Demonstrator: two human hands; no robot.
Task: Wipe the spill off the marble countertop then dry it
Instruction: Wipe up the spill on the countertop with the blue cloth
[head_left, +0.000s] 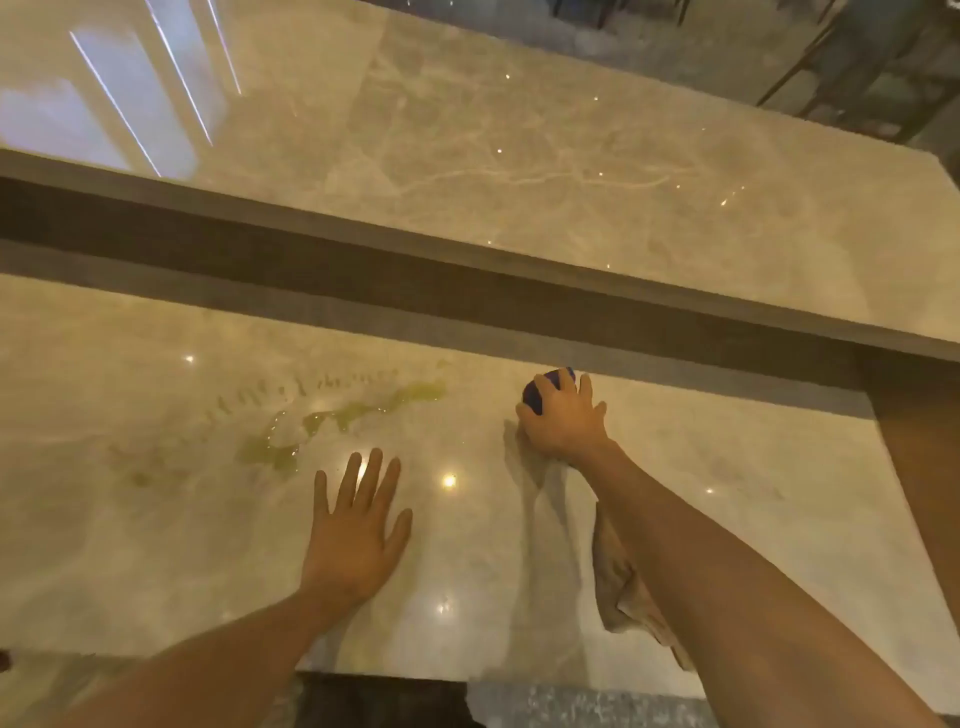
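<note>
So the right hand (563, 418) was up at the centre right of the frame, its fingers (550, 387) wrapped over a dark blue sponge (543, 387) and pressing it flat to the marble desk (156, 545), right by the dark raised ledge (363, 280) at the back. My guess is it was parked there to start a stroke leftward, since the spill (332, 421) sat well apart from it, a yellowish-green puddle with streaky smears in the centre left of the frame. Nothing looked wiped through yet, so I'd call it early days.

The left hand (358, 535) lay palm down in the lower middle, fingers spread and holding nothing, just short of the puddle's near edge. Looked like a brace so the person could lean in without touching the mess.

A beige cloth (623, 587) was lying crumpled on the desk, partly hidden under the right forearm, lower right. Probably kept handy for drying afterwards
</note>
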